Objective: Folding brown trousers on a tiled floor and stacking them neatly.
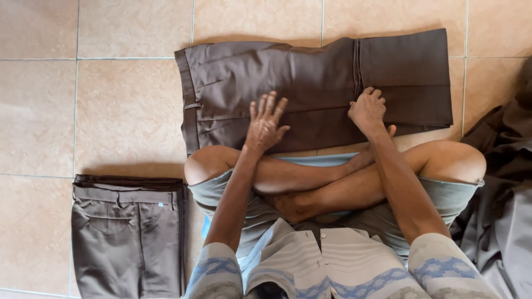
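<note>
The tiled floor (127,111) is beige, with pale grout lines, and carries everything in view. On it, directly ahead of the seated person's crossed legs, lies a pair of dark brown trousers (310,77), spread flat and folded lengthwise, waistband to the left and leg hems to the right. A loose heap of dark garments (504,194) occupies the right edge of the view, beside the person's knee. A stack of folded brown trousers (130,238) sits on the floor at lower left, well apart from the spread pair, back pocket uppermost.

The left hand (266,122) rests palm down on the trousers near the seat area, fingers spread wide and flat; it grips nothing. The right hand (367,109) presses on the trouser legs just right of a vertical crease, fingers curled under into a loose fist; whether cloth is pinched between them cannot be told. The two hands are near one another on the same garment.
</note>
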